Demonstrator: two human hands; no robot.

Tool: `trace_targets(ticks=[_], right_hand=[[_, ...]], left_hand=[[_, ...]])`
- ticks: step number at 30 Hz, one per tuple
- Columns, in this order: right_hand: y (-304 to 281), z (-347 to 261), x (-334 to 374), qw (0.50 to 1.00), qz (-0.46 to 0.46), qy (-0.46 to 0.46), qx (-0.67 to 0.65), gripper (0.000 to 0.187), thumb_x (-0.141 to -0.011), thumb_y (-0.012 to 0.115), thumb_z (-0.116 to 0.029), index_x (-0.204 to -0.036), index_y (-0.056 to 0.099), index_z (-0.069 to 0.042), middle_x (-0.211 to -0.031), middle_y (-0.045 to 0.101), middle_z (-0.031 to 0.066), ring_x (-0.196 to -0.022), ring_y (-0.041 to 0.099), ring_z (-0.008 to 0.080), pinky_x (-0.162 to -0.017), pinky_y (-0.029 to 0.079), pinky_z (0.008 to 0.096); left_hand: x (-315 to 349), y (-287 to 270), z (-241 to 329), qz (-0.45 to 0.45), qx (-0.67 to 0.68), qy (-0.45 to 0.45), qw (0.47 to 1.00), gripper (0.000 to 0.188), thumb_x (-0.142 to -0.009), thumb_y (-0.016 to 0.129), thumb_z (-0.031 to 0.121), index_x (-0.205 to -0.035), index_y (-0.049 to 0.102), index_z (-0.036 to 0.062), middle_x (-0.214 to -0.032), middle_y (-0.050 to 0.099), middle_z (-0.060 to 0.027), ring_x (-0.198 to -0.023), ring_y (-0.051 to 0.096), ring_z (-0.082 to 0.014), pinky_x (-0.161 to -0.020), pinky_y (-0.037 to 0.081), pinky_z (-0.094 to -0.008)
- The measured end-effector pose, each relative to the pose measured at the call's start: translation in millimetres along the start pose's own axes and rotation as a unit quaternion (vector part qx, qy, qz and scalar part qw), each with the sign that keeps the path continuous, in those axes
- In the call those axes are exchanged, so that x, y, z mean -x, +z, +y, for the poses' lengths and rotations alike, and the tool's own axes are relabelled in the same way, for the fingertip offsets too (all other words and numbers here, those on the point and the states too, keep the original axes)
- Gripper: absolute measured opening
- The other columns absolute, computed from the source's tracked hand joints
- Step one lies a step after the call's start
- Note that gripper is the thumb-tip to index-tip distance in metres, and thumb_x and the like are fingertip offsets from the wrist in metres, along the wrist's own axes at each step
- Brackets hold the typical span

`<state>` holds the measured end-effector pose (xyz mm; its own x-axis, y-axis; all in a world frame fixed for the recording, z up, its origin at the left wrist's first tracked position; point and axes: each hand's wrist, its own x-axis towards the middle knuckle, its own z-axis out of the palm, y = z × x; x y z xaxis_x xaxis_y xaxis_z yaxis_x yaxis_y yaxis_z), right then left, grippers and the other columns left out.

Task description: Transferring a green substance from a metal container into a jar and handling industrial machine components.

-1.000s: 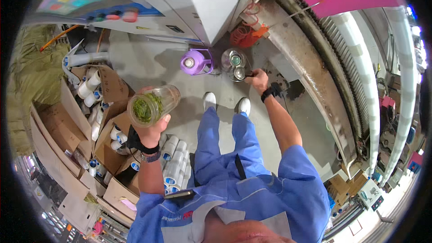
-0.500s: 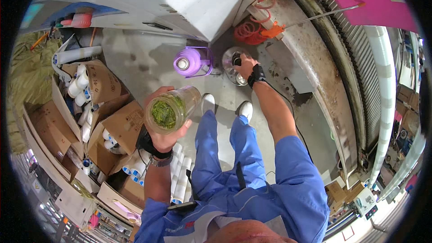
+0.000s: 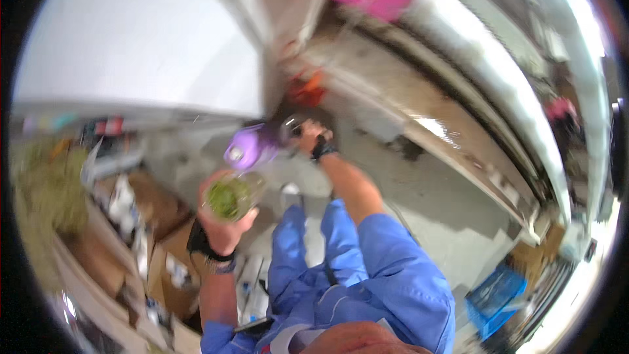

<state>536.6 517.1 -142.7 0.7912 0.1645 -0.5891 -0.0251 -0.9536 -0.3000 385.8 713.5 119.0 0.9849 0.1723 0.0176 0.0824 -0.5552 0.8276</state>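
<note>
My left hand (image 3: 226,233) is closed round a clear jar (image 3: 252,187), tilted so its round end faces up at me, with green leaves (image 3: 225,198) inside. Low at the front, my right hand (image 3: 313,137) has its fingers closed on a small dark round thing, too blurred to name. Just beside those fingers shows a round, shiny metal object (image 3: 289,127), partly hidden by the hand. Between my two hands stands a purple vacuum flask (image 3: 252,146) with a pale top, on the floor just beyond the jar.
Open cardboard boxes (image 3: 171,259) with white rolls lie at my left. A large white cabinet (image 3: 144,39) rises ahead. To the right runs a long machine bed (image 3: 406,108) beside a thick pale hose (image 3: 491,52). A blue crate (image 3: 495,295) sits at lower right.
The whole view has swung and blurred, so more of the right side shows. In the picture both hands sit lower, the right one further left. The jar stays in my left hand.
</note>
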Motion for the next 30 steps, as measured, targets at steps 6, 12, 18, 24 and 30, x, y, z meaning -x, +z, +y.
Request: trace_targets(ticks=[6,12,18,24,30], right_hand=[[-46,54,158,0.935,0.082,-0.009,-0.344,0.041,-0.081,0.072,-0.037,-0.107,0.067,-0.006,-0.099,0.071,0.0148,-0.095,0.068,0.0286,-0.083,0.053,0.0395],[-68,143,349,0.861,0.213,0.111,-0.447,0.044,-0.081,0.076,-0.035,-0.111,0.066,-0.003,-0.104,0.071,0.013,-0.098,0.068,0.0241,-0.088,0.053,0.0355],[-64,134,440,0.738,0.35,0.158,-0.555,0.034,-0.081,0.079,-0.019,-0.106,0.066,0.001,-0.096,0.072,0.0079,-0.086,0.067,0.0147,-0.08,0.055,0.0298],[-39,139,474,0.647,0.349,0.152,-0.66,0.029,-0.084,0.076,-0.016,-0.105,0.067,0.001,-0.094,0.071,0.0084,-0.083,0.067,0.0144,-0.074,0.054,0.0291],[-64,209,518,0.609,0.351,0.171,-0.69,0.027,-0.084,0.075,-0.016,-0.103,0.067,0.002,-0.092,0.071,0.0088,-0.082,0.067,0.0142,-0.07,0.055,0.0289]], left_hand=[[-14,13,36,-0.078,0.115,0.021,0.99,0.067,-0.059,0.082,0.017,-0.118,0.055,0.0007,-0.107,0.061,-0.009,-0.097,0.06,-0.0215,-0.088,0.05,-0.0364],[-40,49,117,-0.16,0.281,0.132,0.937,0.063,-0.059,0.083,0.014,-0.115,0.058,0.0042,-0.107,0.059,-0.0083,-0.097,0.059,-0.0241,-0.088,0.049,-0.037],[-54,68,206,-0.237,0.274,0.226,0.904,0.062,-0.062,0.083,0.011,-0.117,0.058,0.0033,-0.11,0.058,-0.0068,-0.102,0.057,-0.0218,-0.091,0.047,-0.0361],[-58,91,276,-0.33,0.291,0.194,0.877,0.059,-0.066,0.079,0.007,-0.12,0.054,0.0026,-0.111,0.06,-0.0059,-0.101,0.06,-0.0181,-0.091,0.048,-0.0328],[-48,143,363,-0.263,0.363,0.197,0.872,0.056,-0.07,0.072,0.0,-0.123,0.055,0.0025,-0.113,0.061,-0.0044,-0.105,0.059,-0.018,-0.095,0.047,-0.0333]])
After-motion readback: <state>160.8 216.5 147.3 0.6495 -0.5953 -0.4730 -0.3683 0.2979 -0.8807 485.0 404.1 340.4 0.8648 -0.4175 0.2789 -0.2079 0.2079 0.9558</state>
